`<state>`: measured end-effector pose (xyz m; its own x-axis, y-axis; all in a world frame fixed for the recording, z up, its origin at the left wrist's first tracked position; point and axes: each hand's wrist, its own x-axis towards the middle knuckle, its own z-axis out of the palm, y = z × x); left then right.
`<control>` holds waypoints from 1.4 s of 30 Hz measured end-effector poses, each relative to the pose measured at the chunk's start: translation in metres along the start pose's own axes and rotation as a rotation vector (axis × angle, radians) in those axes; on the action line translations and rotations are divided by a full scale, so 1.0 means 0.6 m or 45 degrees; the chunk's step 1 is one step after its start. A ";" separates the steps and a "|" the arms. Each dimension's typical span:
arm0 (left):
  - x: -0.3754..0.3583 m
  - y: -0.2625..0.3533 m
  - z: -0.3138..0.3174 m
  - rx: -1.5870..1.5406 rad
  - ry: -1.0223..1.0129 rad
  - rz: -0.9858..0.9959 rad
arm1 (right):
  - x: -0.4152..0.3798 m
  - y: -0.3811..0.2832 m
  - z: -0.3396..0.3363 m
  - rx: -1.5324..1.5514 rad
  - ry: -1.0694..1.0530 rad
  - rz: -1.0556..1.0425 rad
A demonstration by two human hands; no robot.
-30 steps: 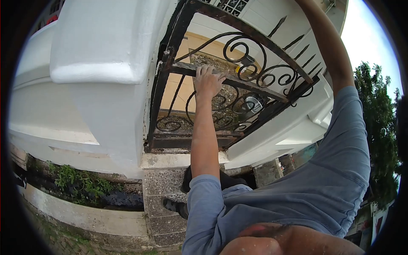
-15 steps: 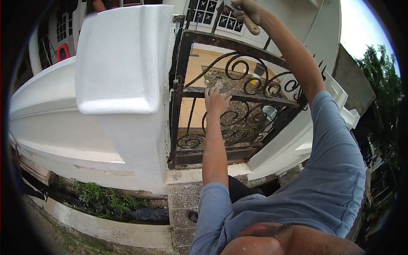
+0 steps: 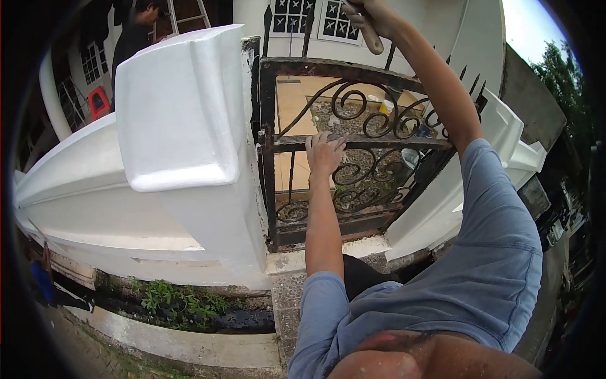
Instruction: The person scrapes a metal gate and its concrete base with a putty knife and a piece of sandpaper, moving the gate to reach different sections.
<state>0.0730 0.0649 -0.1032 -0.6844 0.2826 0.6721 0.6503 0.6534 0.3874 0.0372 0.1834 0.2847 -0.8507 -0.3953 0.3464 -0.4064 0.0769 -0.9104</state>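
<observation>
The black iron gate (image 3: 269,107), with scrollwork and spiked bars, has worn, flaking paint. My left hand (image 3: 324,155) is closed over its middle rail (image 3: 385,144), fingers curled on top. At the upper edge of the view, my right hand (image 3: 374,18) grips a scraper (image 3: 375,44) above the gate's top rail (image 3: 341,68). The scraper's pale handle points downward out of the fist; its blade is mostly hidden or cut off by the frame edge.
A white pillar (image 3: 180,114) and curved wall (image 3: 76,183) stand left of the gate. Below runs a drain with green plants (image 3: 180,302). Behind the wall are a person in dark clothing (image 3: 134,41), a ladder (image 3: 189,12) and a red plastic stool (image 3: 98,102). A yellow container (image 3: 386,107) lies beyond the gate.
The view has shifted, so gate and pillar appear lower and more of the person behind the wall shows. My left hand stays on the rail; my right still holds the scraper high.
</observation>
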 end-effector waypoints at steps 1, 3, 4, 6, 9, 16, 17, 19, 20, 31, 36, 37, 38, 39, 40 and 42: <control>0.001 -0.002 0.001 0.008 -0.008 0.007 | -0.040 0.002 0.051 -0.848 0.218 -0.280; -0.001 -0.002 0.009 -0.029 0.024 0.002 | -0.075 0.039 0.098 -2.134 0.433 -1.237; -0.004 0.004 0.007 -0.038 -0.001 0.018 | -0.084 0.070 0.086 -2.576 0.279 -1.295; 0.000 0.006 -0.003 -0.018 -0.026 0.000 | -0.098 0.111 0.082 -2.730 0.038 -1.501; 0.003 -0.010 0.017 0.005 0.005 0.043 | -0.091 0.115 0.066 -2.733 0.313 -1.433; 0.000 -0.010 0.018 0.063 0.029 0.070 | -0.087 0.108 0.085 -2.548 0.082 -1.725; -0.003 -0.005 0.015 0.060 0.018 0.077 | -0.075 0.110 0.069 -2.500 0.296 -1.555; 0.000 0.000 -0.001 -0.009 -0.023 0.051 | -0.054 0.102 0.052 -2.244 0.819 -1.268; 0.005 -0.003 0.002 0.000 -0.014 0.050 | -0.061 0.086 0.070 -2.181 0.962 -0.906; 0.002 -0.008 0.010 0.053 -0.070 0.045 | -0.078 0.113 0.118 -1.656 0.235 -0.332; 0.001 -0.007 0.010 0.029 -0.070 0.039 | -0.085 0.100 0.132 -1.667 0.401 -0.304; 0.004 -0.009 0.008 0.032 -0.065 0.039 | -0.087 0.100 0.138 -1.735 0.322 -0.344; 0.005 -0.010 0.006 0.055 -0.080 0.043 | -0.087 0.102 0.138 -1.805 0.242 -0.379; 0.002 -0.008 0.008 0.074 -0.101 0.047 | -0.082 0.093 0.130 -1.601 0.186 -0.314; -0.002 -0.007 0.008 0.070 -0.110 0.049 | -0.086 0.097 0.129 -1.599 0.189 -0.305; 0.002 -0.006 0.005 0.039 -0.112 0.042 | -0.089 0.098 0.129 -1.723 0.383 -0.309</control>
<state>0.0691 0.0650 -0.1057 -0.6898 0.3643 0.6257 0.6636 0.6636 0.3452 0.0849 0.1381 0.1953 -0.6817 -0.3310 0.6525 -0.4065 0.9128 0.0383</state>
